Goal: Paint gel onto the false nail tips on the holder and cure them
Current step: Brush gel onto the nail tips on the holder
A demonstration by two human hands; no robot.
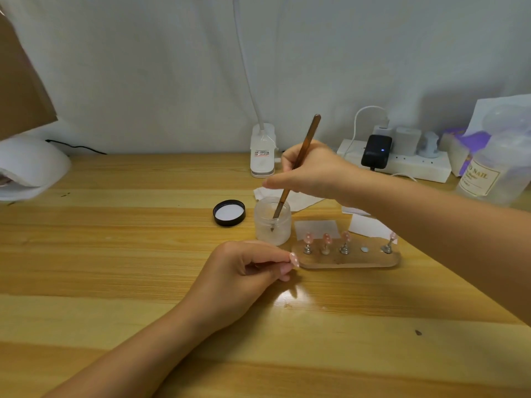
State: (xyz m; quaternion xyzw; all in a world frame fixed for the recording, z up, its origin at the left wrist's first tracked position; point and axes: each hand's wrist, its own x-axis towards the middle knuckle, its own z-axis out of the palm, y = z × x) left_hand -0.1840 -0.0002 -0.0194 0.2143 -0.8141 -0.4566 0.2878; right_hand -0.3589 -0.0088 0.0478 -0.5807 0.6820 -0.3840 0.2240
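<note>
So a brown-handled brush [298,165] is gripped in the right hand [310,172], fingers curled round the handle, and its tip is dipped down inside a frosted jar [273,222] that's standing open on the wooden table [115,254]. The jar's black lid [229,213] is lying upside down just to the left of it, white liner facing up.

Over on the left hand [244,277], one pink false nail tip [294,259] with white dots is pinched between thumb and fingertips, held just off the left end of the holder [344,261]. The holder is a flat clear strip sitting right beside the jar, on its right. Four little metal stands are seen on it, each topped with a pink dotted tip, and one spot between the third and the last stand is left bare, only a small pale disc showing there.

A few white paper pieces [316,228] are laid behind the holder. A white curing lamp [31,168] is parked at the far left edge of the table, well apart from everything. At the back, a white clip lamp base [263,153] and a power strip [402,165] with plugs are lined up against the wall, and a clear bottle [494,173] with a label is at the far right.
</note>
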